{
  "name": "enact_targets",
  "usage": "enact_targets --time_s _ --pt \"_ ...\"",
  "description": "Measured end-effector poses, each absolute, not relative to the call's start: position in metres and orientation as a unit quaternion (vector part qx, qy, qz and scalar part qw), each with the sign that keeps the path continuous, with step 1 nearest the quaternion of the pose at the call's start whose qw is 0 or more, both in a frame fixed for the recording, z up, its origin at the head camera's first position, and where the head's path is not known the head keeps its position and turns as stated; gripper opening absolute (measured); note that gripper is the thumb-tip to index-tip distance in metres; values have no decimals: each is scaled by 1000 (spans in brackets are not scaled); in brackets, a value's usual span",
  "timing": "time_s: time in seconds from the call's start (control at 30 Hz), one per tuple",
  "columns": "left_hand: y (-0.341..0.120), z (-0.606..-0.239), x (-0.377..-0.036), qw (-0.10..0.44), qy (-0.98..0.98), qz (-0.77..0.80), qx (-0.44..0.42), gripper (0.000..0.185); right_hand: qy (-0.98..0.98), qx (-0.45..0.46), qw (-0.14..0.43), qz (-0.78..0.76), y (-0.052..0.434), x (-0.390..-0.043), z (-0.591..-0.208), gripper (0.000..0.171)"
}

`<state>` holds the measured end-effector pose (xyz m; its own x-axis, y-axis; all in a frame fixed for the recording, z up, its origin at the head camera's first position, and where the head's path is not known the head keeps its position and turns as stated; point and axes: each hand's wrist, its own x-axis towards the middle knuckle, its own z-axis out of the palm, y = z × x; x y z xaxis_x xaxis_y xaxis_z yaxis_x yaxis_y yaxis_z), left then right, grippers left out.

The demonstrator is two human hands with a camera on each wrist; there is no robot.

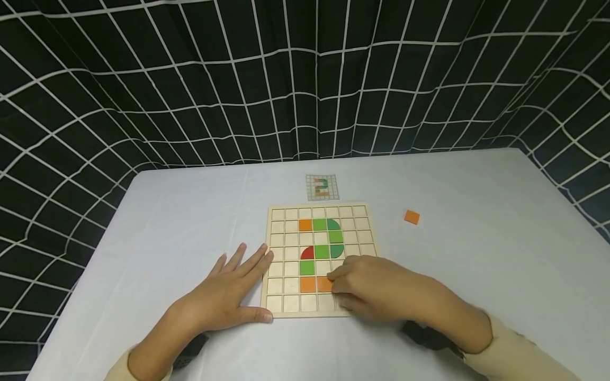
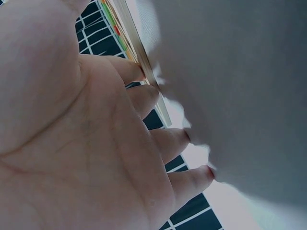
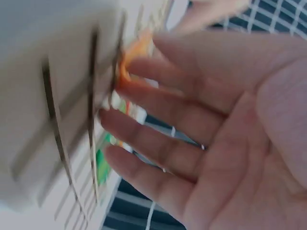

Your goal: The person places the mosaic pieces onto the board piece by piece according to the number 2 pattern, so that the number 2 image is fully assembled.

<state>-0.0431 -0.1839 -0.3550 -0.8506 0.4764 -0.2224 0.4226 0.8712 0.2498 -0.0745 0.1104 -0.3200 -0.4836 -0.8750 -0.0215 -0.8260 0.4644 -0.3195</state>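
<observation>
A person's left hand lies flat and spread on the white table, its fingers straight and touching the left edge of a wooden grid board, steadying it. On the board, green, red and orange tiles form a figure; a small pattern card lies just beyond the far edge. The right hand rests over the board's near right corner, fingertips pressing an orange square tile in the row second from the near edge, just beside a seated orange tile; its fingers look nearly straight, not pinching. A spare orange tile lies well apart on the table, beyond and to the right of the right hand, the nearer of the two.
</observation>
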Motion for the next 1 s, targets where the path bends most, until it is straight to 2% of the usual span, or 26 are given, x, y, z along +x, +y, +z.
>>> enact_targets --time_s 0.07,0.13,0.2,0.33,0.47,0.8,1.0 --pt "-183 -355 -43 140 957 95 236 100 847 -485 138 -166 123 -85 -315 11" --pt "-183 -355 -43 141 957 93 235 100 856 -461 152 -179 137 -98 -311 8" --pt "-183 -354 -44 139 957 91 237 100 882 -422 122 -173 152 -111 -310 7" --pt "-182 -354 -45 137 957 92 239 101 946 -311 23 -88 180 -136 -315 16" --pt "-182 -354 -44 138 957 93 238 101 971 -235 26 -20 198 -152 -325 13" --pt "-184 -355 -43 137 957 95 237 100 975 -219 47 -4 199 -160 -333 16" --pt "-184 -355 -43 135 958 93 236 101 969 -245 24 1 198 -160 -336 17"
